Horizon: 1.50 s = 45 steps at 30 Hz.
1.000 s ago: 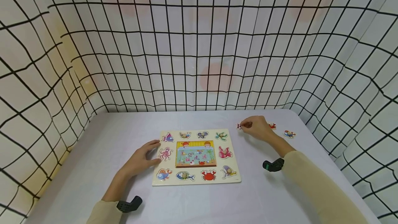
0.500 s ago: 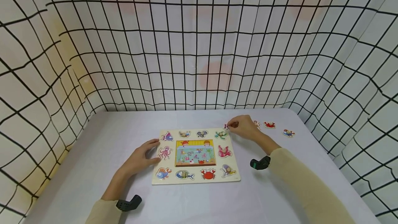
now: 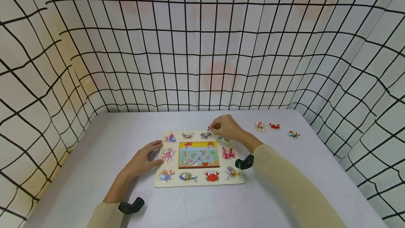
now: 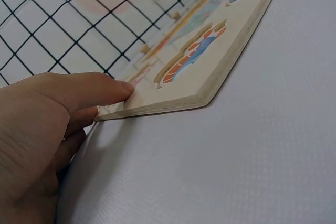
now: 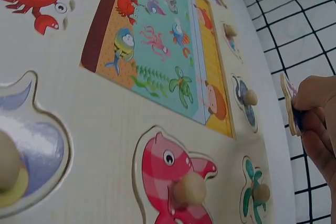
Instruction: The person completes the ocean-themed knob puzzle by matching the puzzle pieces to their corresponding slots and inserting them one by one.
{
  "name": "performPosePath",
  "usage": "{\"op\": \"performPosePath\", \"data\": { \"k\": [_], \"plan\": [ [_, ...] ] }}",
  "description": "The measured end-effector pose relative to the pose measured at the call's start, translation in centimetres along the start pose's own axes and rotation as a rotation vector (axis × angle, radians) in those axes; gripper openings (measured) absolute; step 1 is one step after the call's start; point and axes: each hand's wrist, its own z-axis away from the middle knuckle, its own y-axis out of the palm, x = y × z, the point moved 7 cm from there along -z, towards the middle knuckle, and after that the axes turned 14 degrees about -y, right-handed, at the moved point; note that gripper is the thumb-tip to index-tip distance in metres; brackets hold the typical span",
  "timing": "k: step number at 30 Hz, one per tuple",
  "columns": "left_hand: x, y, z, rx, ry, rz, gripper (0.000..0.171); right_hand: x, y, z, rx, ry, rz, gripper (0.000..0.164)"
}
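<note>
A wooden knob puzzle board (image 3: 199, 184) with sea animals lies flat on the table. My left hand (image 3: 143, 161) is at its left edge, thumb and index finger spread along it; in the left wrist view the thumb (image 4: 105, 90) lies on the board's rim. Above the back edge of the board, my right hand (image 3: 228, 127) pinches a small puzzle piece (image 5: 290, 103), pink and purple where it shows and mostly hidden by the fingers. Knobbed pieces such as a pink one (image 5: 173, 182) and a green turtle (image 5: 254, 190) sit in their recesses. The red crab recess (image 3: 212, 176) shows no knob.
On the table right of the board lie an octopus piece (image 3: 260, 126), a crab piece (image 3: 274, 126) and a blue-orange fish piece (image 3: 294, 134). Black grid netting (image 3: 199, 55) over white cloth walls in the back and both sides of the table.
My right hand has moved left with the pinched piece, from beside the loose pieces to over the board's back edge. The left hand has stayed at the board's left edge.
</note>
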Motion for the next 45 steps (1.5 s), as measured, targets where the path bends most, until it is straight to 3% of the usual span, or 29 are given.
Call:
{"op": "performPosePath", "data": {
  "k": [9,19,37,45],
  "plan": [
    [-0.5,-0.2,-0.4,0.005,0.006,-0.006,0.073,2.0,1.5,-3.1,0.046,-0.011,-0.053,0.009],
    [-0.4,-0.2,-0.2,0.005,-0.004,-0.005,0.073,4.8,5.1,-6.3,0.094,-0.081,-0.072,0.008],
    [-0.3,-0.5,0.2,0.001,0.007,-0.015,0.074,7.1,9.5,-9.5,0.146,-0.09,-0.107,0.01],
    [-0.4,-0.3,0.4,0.009,0.023,0.015,0.072,7.8,11.6,-10.1,0.223,-0.063,-0.056,0.011]
  ]
}}
